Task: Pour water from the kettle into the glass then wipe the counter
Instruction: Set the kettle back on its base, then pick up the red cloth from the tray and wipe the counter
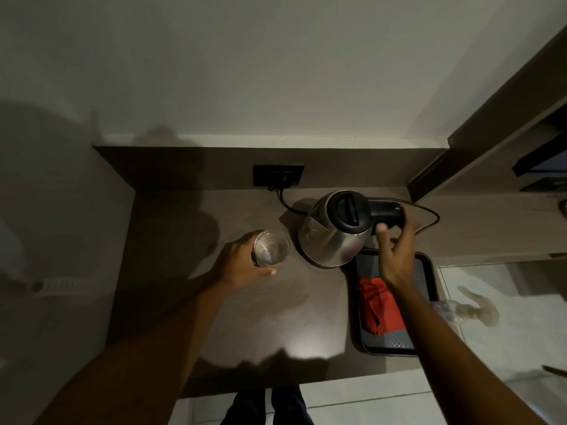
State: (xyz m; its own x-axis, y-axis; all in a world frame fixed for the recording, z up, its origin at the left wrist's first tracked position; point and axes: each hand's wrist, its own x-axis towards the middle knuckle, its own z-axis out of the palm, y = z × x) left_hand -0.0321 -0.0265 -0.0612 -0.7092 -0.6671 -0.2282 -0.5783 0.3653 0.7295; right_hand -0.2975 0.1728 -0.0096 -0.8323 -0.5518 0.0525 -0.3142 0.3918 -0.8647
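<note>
A steel kettle point(333, 233) with a black lid and black handle stands on the brown counter point(190, 317). My right hand point(395, 251) is at its handle, fingers curling around it from below; the grip looks loose. Left of the kettle stands a clear glass point(271, 248), and my left hand point(242, 265) is wrapped around its left side. A red cloth point(379, 305) lies crumpled on a black tray point(428, 271) under my right forearm.
A black wall socket point(278, 175) sits behind the kettle, with a cord running from it and another looping right of the handle. A dark shelf unit point(506, 124) rises at the right. An empty plastic bottle point(451, 311) lies beyond the tray.
</note>
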